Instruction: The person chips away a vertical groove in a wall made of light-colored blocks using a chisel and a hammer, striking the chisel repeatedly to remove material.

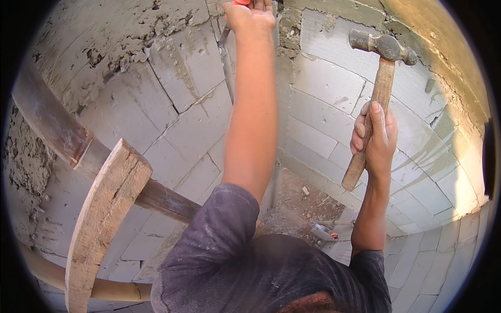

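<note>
My right hand (377, 133) is wrapped round the wooden handle of a ball-peen hammer (382, 83), raised at the right with its worn metal head up. My left arm stretches up to the top edge, where my left hand (251, 18) closes on an orange-red object (241, 2). The frame cuts off most of that object and my fingertips, so its kind does not show. Beside my left forearm, a thin dark strip (227, 62) runs down the wall of pale blocks (193, 62). Grey mortar (125, 31) crusts the blocks near the top.
A rough wooden plank (107, 219) and a thick brown pole (57, 122) cross at the left, with a lighter bamboo pole (117, 290) lower down. Far below, rubble (292, 208) covers the ground at the wall's corner. An ochre surface (438, 31) borders the upper right.
</note>
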A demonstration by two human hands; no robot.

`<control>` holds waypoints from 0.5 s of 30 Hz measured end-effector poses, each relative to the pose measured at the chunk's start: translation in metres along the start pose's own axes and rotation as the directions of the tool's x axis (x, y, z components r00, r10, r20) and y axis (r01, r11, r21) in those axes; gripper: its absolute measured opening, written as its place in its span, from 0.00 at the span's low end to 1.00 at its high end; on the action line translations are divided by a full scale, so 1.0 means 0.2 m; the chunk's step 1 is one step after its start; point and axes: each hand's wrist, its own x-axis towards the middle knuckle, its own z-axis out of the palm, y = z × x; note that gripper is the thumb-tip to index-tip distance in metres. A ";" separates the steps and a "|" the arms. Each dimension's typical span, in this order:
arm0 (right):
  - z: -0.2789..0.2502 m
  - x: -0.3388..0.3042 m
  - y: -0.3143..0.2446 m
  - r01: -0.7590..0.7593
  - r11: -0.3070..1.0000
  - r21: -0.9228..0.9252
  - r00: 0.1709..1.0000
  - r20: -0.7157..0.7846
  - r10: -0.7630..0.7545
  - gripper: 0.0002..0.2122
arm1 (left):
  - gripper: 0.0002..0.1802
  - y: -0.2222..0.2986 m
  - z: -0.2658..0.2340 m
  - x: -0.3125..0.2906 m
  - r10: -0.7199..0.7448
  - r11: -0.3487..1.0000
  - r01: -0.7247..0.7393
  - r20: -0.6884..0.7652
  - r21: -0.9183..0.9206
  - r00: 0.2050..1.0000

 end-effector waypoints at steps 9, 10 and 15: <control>0.03 0.02 -0.02 -0.027 1.000 -0.004 0.996 0.087 0.027 0.17 | 0.33 -0.03 0.20 -0.32 -0.030 0.984 0.029 0.003 0.174 1.000; 0.05 0.03 -0.03 -0.032 0.999 -0.041 0.994 0.102 0.036 0.17 | 0.33 -0.01 0.17 -0.29 -0.028 0.984 0.028 -0.001 0.177 1.000; 0.15 0.17 -0.26 0.202 0.977 -0.065 0.972 0.133 -0.192 0.17 | 0.35 -0.01 0.21 -0.33 -0.017 0.983 0.024 -0.040 0.180 0.999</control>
